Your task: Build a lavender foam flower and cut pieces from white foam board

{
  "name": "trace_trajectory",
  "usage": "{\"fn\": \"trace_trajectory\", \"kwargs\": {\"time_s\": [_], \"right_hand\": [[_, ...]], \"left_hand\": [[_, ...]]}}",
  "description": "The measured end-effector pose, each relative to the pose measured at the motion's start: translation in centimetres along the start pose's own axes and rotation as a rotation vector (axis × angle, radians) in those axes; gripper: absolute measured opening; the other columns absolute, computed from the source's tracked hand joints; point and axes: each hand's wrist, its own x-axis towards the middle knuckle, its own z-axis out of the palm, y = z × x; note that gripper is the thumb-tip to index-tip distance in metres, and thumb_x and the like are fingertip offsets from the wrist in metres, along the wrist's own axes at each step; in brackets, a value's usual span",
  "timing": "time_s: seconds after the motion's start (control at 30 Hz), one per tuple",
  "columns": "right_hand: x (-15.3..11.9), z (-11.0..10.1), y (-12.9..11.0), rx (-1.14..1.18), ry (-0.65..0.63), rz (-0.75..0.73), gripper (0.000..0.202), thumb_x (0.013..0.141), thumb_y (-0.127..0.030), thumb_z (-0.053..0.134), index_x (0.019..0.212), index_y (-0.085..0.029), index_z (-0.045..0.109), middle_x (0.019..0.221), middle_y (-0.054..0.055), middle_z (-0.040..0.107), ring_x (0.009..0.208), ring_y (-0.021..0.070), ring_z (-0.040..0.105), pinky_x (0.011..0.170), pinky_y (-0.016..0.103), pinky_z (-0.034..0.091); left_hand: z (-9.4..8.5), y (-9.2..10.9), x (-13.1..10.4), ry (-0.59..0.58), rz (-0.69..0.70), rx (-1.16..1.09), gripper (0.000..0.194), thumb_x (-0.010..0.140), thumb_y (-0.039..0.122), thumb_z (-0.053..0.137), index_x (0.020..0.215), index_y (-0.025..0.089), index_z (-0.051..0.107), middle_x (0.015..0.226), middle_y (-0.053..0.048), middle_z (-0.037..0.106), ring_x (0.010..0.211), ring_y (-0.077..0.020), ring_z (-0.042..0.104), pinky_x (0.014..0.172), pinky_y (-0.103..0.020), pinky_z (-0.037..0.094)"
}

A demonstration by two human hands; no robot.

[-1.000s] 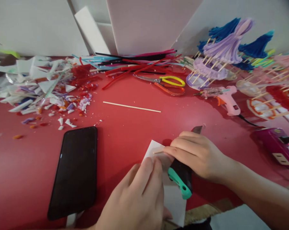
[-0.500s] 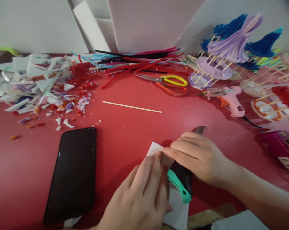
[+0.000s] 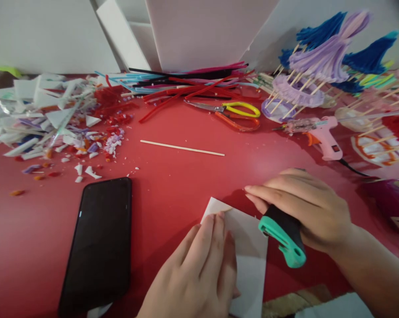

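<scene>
A white sheet piece (image 3: 250,251) lies near the front edge of the red table, with a small stick end showing at its top. My left hand (image 3: 199,265) presses down on the sheet, fingers together over its left part. To the right, my right hand (image 3: 305,207) is closed around a black and green cutter (image 3: 282,236), held just off the sheet's right side. The cutter's blade is hidden by my hand. A thin wooden stick (image 3: 182,148) lies alone farther back.
A black phone (image 3: 98,243) lies at the left. Scraps (image 3: 60,119) heap behind it. Scissors (image 3: 232,112), pipe cleaners (image 3: 193,86), a pink glue gun (image 3: 328,139) and tasselled stick models (image 3: 318,66) stand or lie farther back.
My right hand has moved right with the cutter, away from my left fingers, uncovering more of the white sheet. My left hand stays nearly in place.
</scene>
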Motion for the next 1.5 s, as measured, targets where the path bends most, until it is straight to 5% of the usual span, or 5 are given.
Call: {"fn": "trace_trajectory", "kwargs": {"time_s": [0.3, 1.5], "right_hand": [[0.8, 1.0, -0.6, 0.035, -0.134, -0.101, 0.024, 0.092, -0.008, 0.042, 0.085, -0.012, 0.065, 0.070, 0.006, 0.066, 0.064, 0.0158, 0.055, 0.062, 0.032, 0.043], [1.2, 1.8, -1.1, -0.009, -0.138, -0.114, 0.026, 0.094, -0.010, 0.041, 0.084, -0.016, 0.065, 0.072, 0.005, 0.064, 0.069, 0.0155, 0.056, 0.068, 0.032, 0.045]], "left_hand": [[-0.2, -0.1, 0.0, -0.037, 0.029, 0.034, 0.045, 0.094, 0.041, 0.045, 0.123, 0.008, 0.055, 0.129, -0.011, 0.060, 0.123, -0.0267, 0.052, 0.102, -0.037, 0.038], [-0.2, 0.2, -0.3, -0.056, 0.026, 0.059, 0.042, 0.094, 0.031, 0.045, 0.126, 0.006, 0.051, 0.127, -0.012, 0.061, 0.117, -0.0262, 0.058, 0.095, -0.034, 0.046]]}}
